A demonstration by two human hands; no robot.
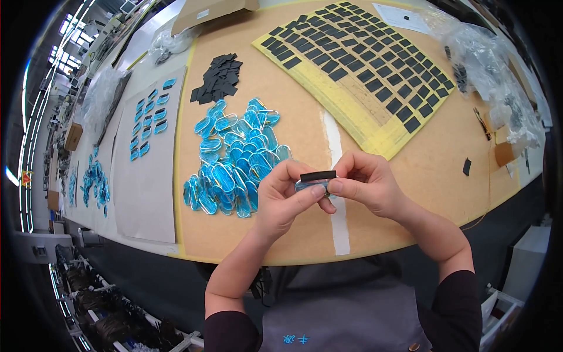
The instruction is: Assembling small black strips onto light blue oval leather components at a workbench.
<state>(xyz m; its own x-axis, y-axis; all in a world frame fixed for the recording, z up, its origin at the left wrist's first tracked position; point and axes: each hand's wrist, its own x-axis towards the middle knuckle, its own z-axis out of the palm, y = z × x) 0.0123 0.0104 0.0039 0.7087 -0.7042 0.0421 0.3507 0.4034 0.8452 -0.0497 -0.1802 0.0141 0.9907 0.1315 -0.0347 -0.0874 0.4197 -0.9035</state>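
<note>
Both my hands meet above the near middle of the table, pinching one small blue piece point(302, 186) with a pale rim. A black rectangular strip point(318, 175) lies along its upper edge. My left hand point(281, 202) grips it from the left, thumb in front and fingers behind. From the right, the thumb and forefinger of my right hand point(375, 186) close on its other end. My fingers cover most of the piece. Just left of my hands is a heap of see-through blue ovals point(234, 158) with white rims. Beyond it lies a pile of black rectangles point(218, 76).
A yellow-edged board point(358, 126) carries rows of black rectangles. At left, a grey sheet point(146, 199) holds several blue pieces with black strips. Clear plastic bags point(492, 70), a small metal tool point(482, 123) and a loose black rectangle point(467, 167) lie at right.
</note>
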